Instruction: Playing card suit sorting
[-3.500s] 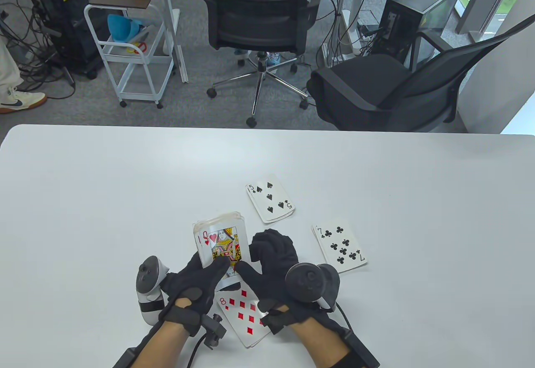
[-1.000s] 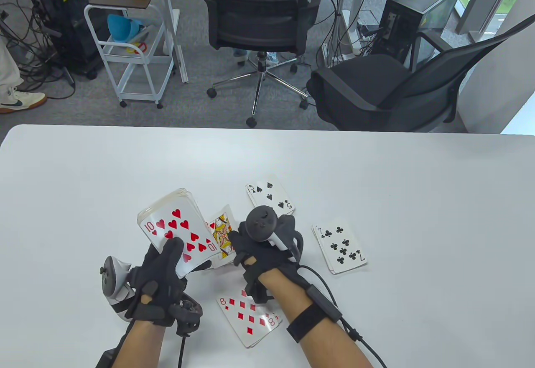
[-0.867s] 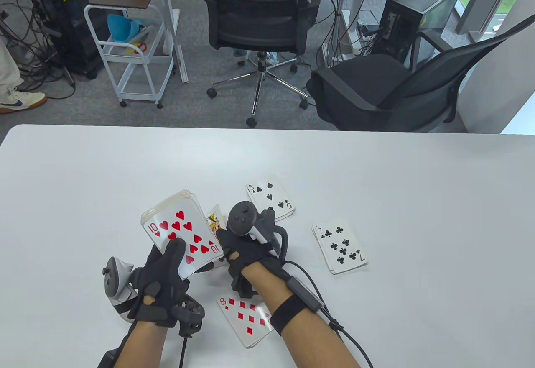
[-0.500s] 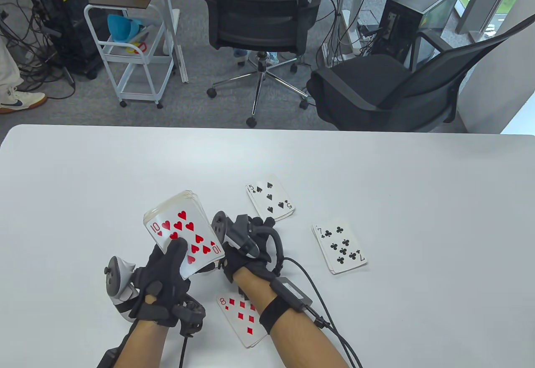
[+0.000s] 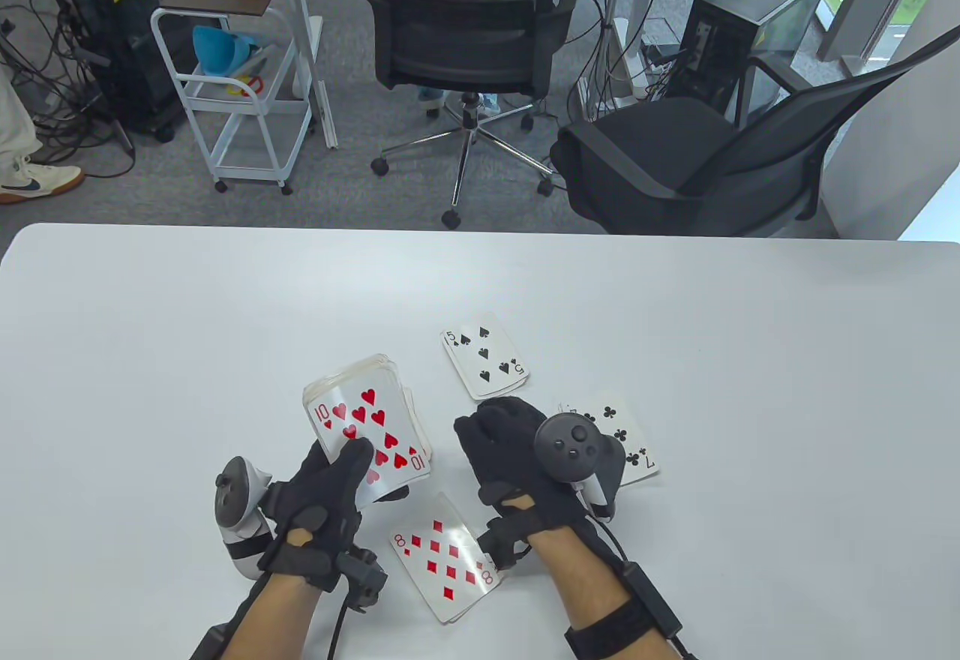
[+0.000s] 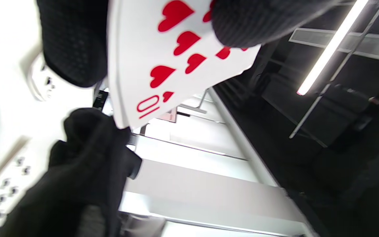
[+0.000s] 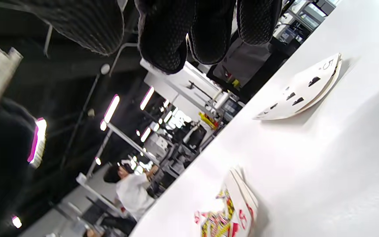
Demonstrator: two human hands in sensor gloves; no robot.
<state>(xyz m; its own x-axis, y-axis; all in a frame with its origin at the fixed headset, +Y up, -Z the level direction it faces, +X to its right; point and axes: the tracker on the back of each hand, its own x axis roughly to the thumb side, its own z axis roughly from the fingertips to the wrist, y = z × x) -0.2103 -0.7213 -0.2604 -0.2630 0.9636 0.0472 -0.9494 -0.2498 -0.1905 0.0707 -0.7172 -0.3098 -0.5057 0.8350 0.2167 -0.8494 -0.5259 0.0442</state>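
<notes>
Deck (image 5: 371,427), ten of hearts uppermost: gripped in left hand (image 5: 322,506), thumb pressed across the top card, fingers curled beneath.
Right hand (image 5: 517,465): beside the deck, apart from it, fingers loosely bent, apparently holding nothing, though its palm is hidden.
On white table (image 5: 150,360): spades pile, five on top (image 5: 485,364), beyond the right hand; clubs pile (image 5: 626,439), partly under the right hand's tracker; diamonds pile, eight on top (image 5: 446,559), between the wrists.
Queen of hearts pile (image 7: 230,214): flat on the table, seen only in the right wrist view.

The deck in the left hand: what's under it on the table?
In the table view the held deck, ten of hearts on top, covers that spot. The right wrist view shows a small pile with a face card on top lying there; its suit is unclear.
</notes>
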